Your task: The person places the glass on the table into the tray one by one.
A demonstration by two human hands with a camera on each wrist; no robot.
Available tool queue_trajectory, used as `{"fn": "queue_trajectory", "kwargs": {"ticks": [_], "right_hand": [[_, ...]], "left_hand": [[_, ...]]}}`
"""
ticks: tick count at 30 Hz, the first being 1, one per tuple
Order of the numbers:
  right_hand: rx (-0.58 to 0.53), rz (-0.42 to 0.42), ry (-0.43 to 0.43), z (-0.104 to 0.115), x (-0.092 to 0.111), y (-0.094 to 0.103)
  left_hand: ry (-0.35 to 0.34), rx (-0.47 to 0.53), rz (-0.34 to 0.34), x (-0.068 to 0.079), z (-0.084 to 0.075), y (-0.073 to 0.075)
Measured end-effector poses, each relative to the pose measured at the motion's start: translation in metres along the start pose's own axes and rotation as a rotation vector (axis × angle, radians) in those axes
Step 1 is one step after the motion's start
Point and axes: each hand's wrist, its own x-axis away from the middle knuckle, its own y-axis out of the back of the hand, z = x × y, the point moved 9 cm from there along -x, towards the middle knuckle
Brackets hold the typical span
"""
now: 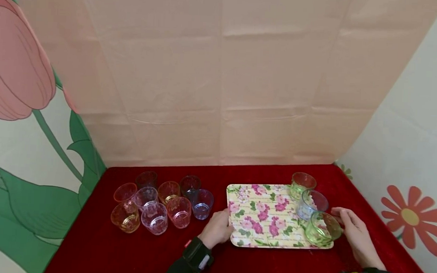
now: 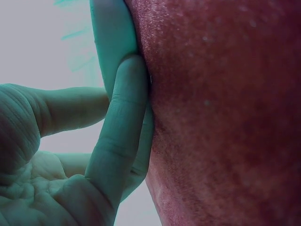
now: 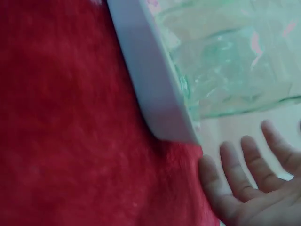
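three tumblers [image 1: 312, 206] on our floral tray [image 1: 260, 215]'s right end | nine more tumblers [image 1: 154, 218] on the counter [image 1: 264, 266], quarter loaded, we reckon | left hand [image 1: 216, 228] pinching tray edge, right hand [image 1: 355, 234] loose beside front green tumbler [image 1: 321, 229]

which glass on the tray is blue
The middle glass of the three at the right end of the floral tray; the near glass and far glass are green.

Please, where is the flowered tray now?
In the head view, the flowered tray lies on the red cloth, right of centre, between the left hand and the right hand.
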Motion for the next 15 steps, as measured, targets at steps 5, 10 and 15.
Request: {"fn": "queue_trajectory", "kwargs": {"ticks": [5, 10, 15], "right_hand": [[0.166, 0.184, -0.046, -0.006, -0.019, -0.006], [0.261, 0.279, -0.015, -0.004, -0.035, -0.008], [0.268, 0.336, -0.035, -0.006, -0.042, -0.012]], "left_hand": [[0.001, 0.001, -0.001, -0.001, 0.001, 0.000], [0.017, 0.012, 0.009, 0.000, 0.004, -0.002], [-0.010, 0.035, 0.012, 0.002, 0.002, -0.001]]}}
